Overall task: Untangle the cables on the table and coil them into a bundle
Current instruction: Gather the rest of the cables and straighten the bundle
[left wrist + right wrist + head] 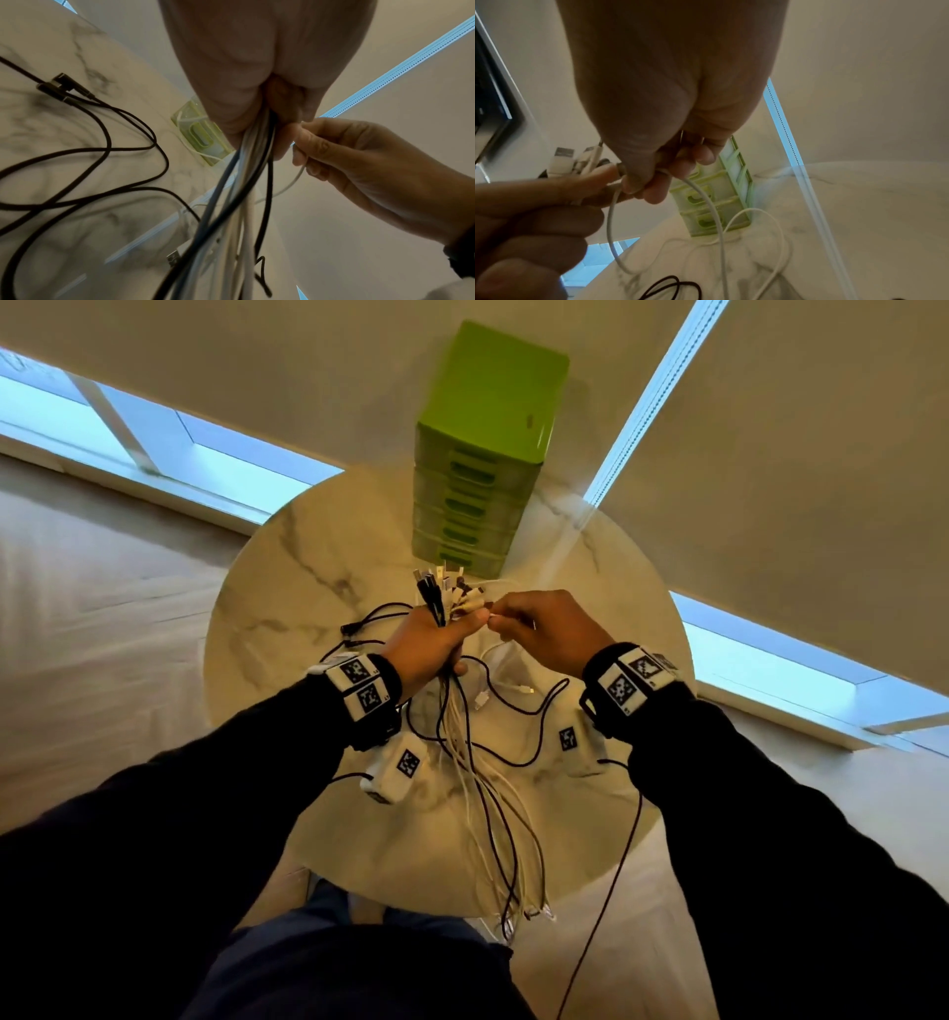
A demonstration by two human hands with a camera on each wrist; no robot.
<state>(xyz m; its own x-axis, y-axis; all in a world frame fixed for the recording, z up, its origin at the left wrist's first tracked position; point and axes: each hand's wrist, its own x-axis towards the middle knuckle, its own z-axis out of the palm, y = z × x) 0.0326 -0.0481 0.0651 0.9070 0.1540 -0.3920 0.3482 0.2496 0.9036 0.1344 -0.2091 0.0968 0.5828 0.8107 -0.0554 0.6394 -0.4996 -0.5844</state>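
Head view gives us the left hand (436, 642) gripping a bunch of black and white cables (464, 742) above the round marble bench (267, 588), plug ends fanned out over the fist and the tails hanging past the near rim. Just beside it, our right hand (544, 629) pinches one white cable (716, 211) at the left thumb. More black cables (107, 142) lie loose on the bench. A green drawer unit (482, 454) stands at the far side.
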